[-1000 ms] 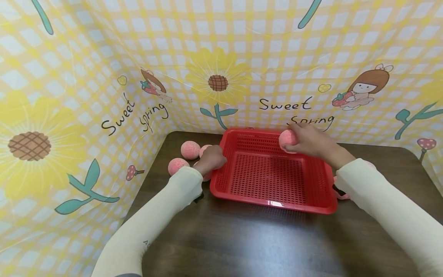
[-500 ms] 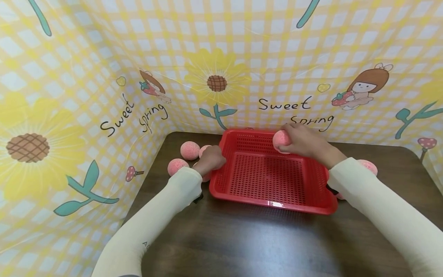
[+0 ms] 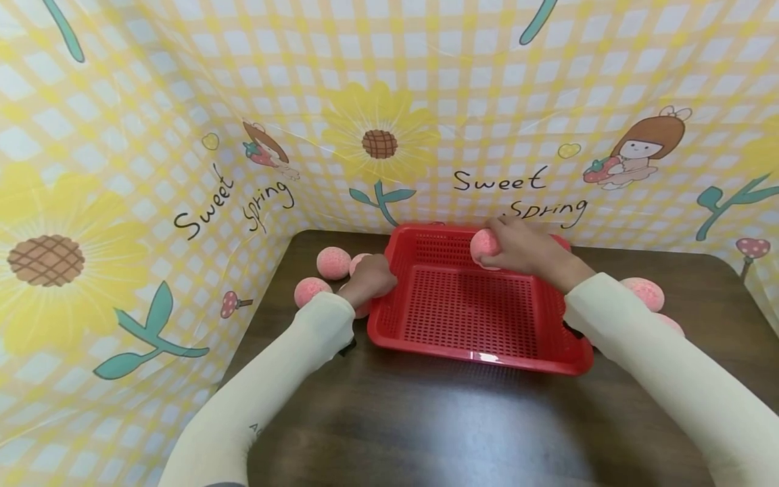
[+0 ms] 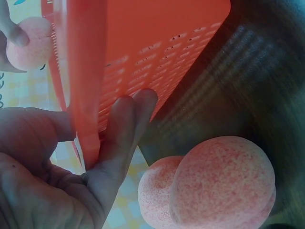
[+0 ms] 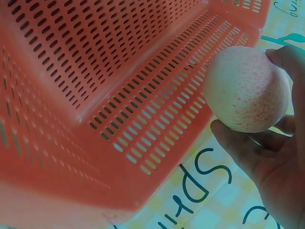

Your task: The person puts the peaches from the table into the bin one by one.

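Note:
A red perforated plastic basket [image 3: 420, 346] stands on the dark table. My left hand [image 3: 372, 276] grips its left rim, and in the left wrist view the thumb and fingers [image 4: 121, 124] lie on opposite sides of the rim [image 4: 88, 71]. My right hand [image 3: 528, 247] holds a round, pink, speckled peach [image 3: 485, 247] over the far side of the basket. Fingers and thumb curl round this peach [image 5: 245, 90] in the right wrist view, with the slotted basket wall [image 5: 157, 109] beside it. No other peach shows inside the basket.
Several more peaches [image 3: 333, 263] lie left of the basket, partly hidden by my left hand. To the right, a peach [image 3: 643, 294] and another peach [image 3: 671, 321] sit by my right sleeve [image 3: 633, 338]. A yellow checked cloth [image 3: 462, 135] hangs behind the table.
My right hand has moved left along the basket's far side with the peach, and the peaches on the right have come into fuller view. My left hand has kept its grip on the rim.

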Motion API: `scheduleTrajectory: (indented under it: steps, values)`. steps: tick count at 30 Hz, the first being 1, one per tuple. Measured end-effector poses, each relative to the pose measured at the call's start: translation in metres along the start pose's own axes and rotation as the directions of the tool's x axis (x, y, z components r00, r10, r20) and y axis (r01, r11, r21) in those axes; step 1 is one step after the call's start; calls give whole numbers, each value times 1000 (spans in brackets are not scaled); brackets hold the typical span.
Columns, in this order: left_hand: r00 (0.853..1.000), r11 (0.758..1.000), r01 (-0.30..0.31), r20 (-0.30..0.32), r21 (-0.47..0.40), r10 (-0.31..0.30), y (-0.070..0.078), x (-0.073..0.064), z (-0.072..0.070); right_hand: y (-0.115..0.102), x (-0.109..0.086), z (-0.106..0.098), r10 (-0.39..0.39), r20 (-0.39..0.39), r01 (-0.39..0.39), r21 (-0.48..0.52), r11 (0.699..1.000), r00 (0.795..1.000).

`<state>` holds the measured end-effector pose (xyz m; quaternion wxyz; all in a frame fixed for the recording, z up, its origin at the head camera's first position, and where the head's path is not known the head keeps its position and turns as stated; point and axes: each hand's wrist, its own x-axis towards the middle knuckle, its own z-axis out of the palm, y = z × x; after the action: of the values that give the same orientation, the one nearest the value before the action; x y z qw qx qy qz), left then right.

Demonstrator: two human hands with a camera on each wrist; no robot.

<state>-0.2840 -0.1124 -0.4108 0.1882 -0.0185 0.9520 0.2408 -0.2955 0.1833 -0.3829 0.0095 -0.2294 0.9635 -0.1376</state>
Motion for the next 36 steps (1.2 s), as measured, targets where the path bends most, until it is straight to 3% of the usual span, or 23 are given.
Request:
scheduleTrajectory:
  steps: [13, 19, 36]
  values:
    - [1000, 999, 17, 7, -51, -16, 0, 1, -1, -8, 8, 9, -1, 1, 1, 25, 1000, 1000]
    - [1000, 1000, 3, 11, -24, -3, 0, 1, -1, -13, 11, 13, -43, -20, 45, 62, 997, 999]
    - [1000, 1000, -18, -11, -15, 18, -2, 1, 1, -23, 22, 24, -37, 30, 36, 46, 998, 999]
